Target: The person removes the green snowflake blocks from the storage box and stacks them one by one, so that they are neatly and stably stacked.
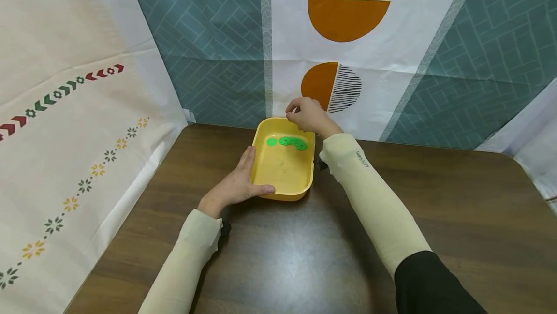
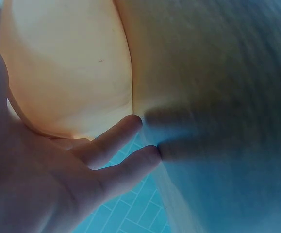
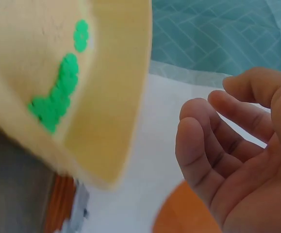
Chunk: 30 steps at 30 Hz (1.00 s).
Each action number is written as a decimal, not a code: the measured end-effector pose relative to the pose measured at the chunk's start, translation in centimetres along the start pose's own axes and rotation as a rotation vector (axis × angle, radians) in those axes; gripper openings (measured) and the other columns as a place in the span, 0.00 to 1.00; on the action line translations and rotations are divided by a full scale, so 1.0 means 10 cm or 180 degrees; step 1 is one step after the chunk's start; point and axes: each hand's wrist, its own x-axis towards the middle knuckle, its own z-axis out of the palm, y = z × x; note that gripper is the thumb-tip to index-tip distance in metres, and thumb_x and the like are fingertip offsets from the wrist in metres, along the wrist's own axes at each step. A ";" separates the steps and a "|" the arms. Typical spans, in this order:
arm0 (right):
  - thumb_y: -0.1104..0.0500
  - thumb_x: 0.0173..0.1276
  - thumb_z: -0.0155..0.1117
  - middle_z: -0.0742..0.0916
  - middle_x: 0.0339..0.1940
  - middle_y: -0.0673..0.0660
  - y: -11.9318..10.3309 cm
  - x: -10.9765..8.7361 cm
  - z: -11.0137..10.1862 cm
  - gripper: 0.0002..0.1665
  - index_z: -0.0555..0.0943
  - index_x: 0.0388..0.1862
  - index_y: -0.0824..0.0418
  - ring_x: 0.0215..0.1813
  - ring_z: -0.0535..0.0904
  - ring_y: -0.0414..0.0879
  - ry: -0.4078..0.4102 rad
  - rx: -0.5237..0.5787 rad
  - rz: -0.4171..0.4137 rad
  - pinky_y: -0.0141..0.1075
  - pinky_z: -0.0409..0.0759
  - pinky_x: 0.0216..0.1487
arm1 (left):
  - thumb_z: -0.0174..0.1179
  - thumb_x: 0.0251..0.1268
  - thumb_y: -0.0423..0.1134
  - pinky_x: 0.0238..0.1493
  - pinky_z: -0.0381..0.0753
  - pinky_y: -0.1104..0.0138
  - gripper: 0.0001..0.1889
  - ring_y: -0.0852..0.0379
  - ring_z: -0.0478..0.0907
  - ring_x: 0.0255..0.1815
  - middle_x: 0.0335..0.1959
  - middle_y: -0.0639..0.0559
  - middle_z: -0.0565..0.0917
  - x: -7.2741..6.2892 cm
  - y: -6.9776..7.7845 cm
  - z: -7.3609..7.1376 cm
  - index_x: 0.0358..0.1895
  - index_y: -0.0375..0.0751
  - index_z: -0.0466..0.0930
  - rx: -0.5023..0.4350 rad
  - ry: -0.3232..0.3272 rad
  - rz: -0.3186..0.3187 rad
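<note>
my left hand (image 1: 237, 184) fingers lie straight against the near left side of the shallow yellow plastic tray (image 1: 278, 171) on the brown wooden table (image 1: 435, 207). beyond, my right hand (image 1: 306, 113) hovers loosely curled, empty per the wrist view, above small green discs (image 1: 293, 142).

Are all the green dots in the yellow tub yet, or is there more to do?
A bunch of green discs already lie at the far end of the yellow tub. The left hand steadies the tub's near left side, and the right hand hovers over the far rim with nothing visible in its fingers. No other green discs show on the brown table, so little looks left.
</note>
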 end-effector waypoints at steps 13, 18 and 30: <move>0.55 0.78 0.57 0.85 0.36 0.63 0.19 0.19 0.41 0.14 0.85 0.45 0.64 0.30 0.77 0.51 0.0106 -0.0160 0.0150 0.41 0.78 0.39 | 0.71 0.57 0.63 0.72 0.58 0.49 0.67 0.41 0.51 0.78 0.83 0.48 0.29 -0.01 0.00 0.01 0.82 0.48 0.25 -0.0031 -0.0018 -0.0040; 0.58 0.77 0.54 0.81 0.29 0.56 0.36 0.21 0.55 0.14 0.83 0.34 0.61 0.32 0.74 0.50 0.0019 -0.0591 0.0333 0.40 0.73 0.37 | 0.71 0.56 0.65 0.73 0.58 0.51 0.68 0.43 0.50 0.79 0.82 0.50 0.28 0.00 0.02 0.04 0.82 0.48 0.24 -0.0066 -0.0093 -0.0009; 0.50 0.67 0.72 0.74 0.19 0.53 0.43 0.25 0.65 0.17 0.80 0.26 0.59 0.26 0.71 0.49 -0.0373 -0.1349 0.0390 0.40 0.71 0.33 | 0.72 0.56 0.63 0.74 0.56 0.54 0.68 0.48 0.46 0.80 0.83 0.47 0.32 0.01 0.02 0.02 0.82 0.45 0.25 -0.0018 -0.0065 0.0033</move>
